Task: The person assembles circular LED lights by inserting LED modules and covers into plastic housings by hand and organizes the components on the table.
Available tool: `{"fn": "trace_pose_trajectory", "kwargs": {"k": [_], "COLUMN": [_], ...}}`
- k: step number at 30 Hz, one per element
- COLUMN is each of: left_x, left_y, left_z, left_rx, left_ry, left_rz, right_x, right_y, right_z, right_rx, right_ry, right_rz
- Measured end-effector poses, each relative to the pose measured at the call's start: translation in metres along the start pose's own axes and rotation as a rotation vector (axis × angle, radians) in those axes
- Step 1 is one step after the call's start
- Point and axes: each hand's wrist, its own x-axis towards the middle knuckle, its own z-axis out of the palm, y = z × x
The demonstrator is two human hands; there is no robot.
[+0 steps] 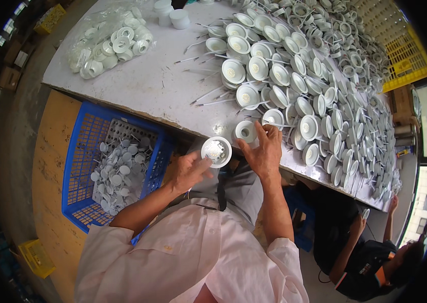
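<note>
My left hand (191, 170) is closed at the lower left of a round white downlight (217, 151), its fingers partly blurred. Inside the downlight's rim a pale LED face shows, tilted up toward me. At the table's near edge, my right hand (267, 154) has thumb and forefinger around the right side of a white ring-shaped part (245, 131) with a dark hole in its middle. Just beyond that hand lie many finished-looking white downlights (258, 68) with short wires, heaped across the white table (163, 91).
A clear bag (115, 43) of white rings lies at the far left, beside white stacked cups (179, 18). Below the table edge, a blue crate (77, 171) holds white discs. Grey ring parts (319, 25) and a yellow crate (400, 45) are far right. Another person (370, 262) works at right.
</note>
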Motion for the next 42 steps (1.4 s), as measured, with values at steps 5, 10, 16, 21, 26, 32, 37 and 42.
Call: {"fn": "trace_pose_trajectory", "kwargs": {"k": [5, 10, 16, 21, 26, 32, 37, 42], "left_x": [0.000, 0.006, 0.014, 0.009, 0.006, 0.007, 0.005, 0.004], "left_y": [0.001, 0.001, -0.005, 0.005, 0.007, 0.003, 0.013, 0.012], "left_z": [-0.004, -0.004, 0.003, 0.015, 0.024, 0.023, 0.032, 0.037], "left_rx": [-0.089, -0.118, -0.146, -0.149, -0.132, -0.051, -0.020, 0.165], "left_ry": [0.011, -0.019, -0.054, -0.036, -0.031, -0.039, -0.022, -0.025], "left_rz": [-0.038, -0.039, 0.077, 0.075, 0.071, 0.077, 0.132, 0.192], "right_x": [-0.002, -0.002, -0.012, -0.031, -0.040, -0.041, -0.049, -0.061], "right_y": [-0.001, 0.009, -0.005, -0.025, -0.031, -0.038, -0.027, -0.010], "right_z": [0.000, 0.006, -0.011, -0.018, -0.011, -0.013, -0.011, 0.005], "right_rx": [0.006, 0.107, 0.339, 0.494, 0.365, 0.454, 0.741, 0.942], "right_ry": [0.039, 0.184, 0.166, 0.041, 0.019, -0.071, -0.022, -0.074], "right_rz": [0.006, -0.042, 0.032, -0.080, -0.136, -0.053, 0.085, 0.355]}}
